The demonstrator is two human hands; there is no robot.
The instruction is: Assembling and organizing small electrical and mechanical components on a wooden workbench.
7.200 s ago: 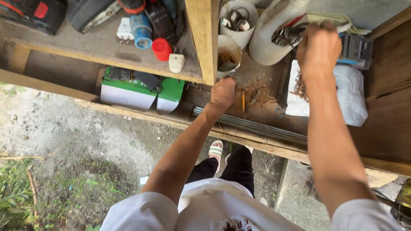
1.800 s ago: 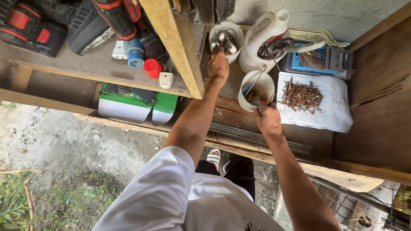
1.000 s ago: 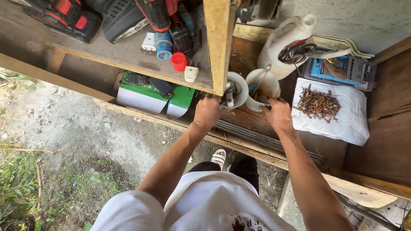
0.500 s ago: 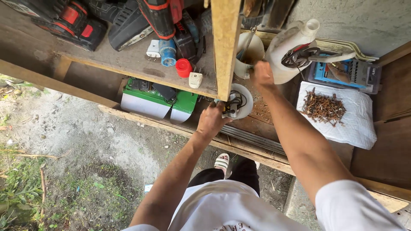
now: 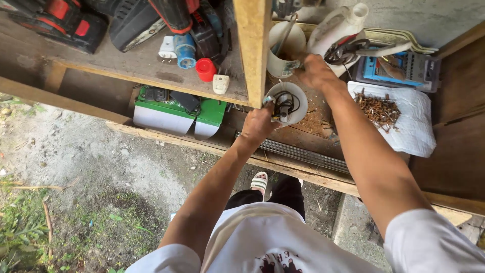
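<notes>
My left hand [image 5: 258,126] grips the rim of a small white cut-off container [image 5: 295,106] with black wire and small parts inside, held just above the lower shelf. My right hand [image 5: 317,72] reaches further back and holds the side of a second white cup [image 5: 279,48] with a thin metal tool standing in it. A wooden upright post [image 5: 252,45] stands just left of both cups.
A white jug [image 5: 337,28] with cables on it stands behind my right hand. Rusty nails [image 5: 379,107] lie on a white bag. Power tools [image 5: 60,17], a red cap [image 5: 205,69] and plugs fill the upper shelf; a green-topped battery [image 5: 177,108] sits below. Metal rods [image 5: 303,154] lie along the front edge.
My left hand brought the wire-filled container down and forward from the back of the shelf. My right hand carried the other cup up and back toward the jug.
</notes>
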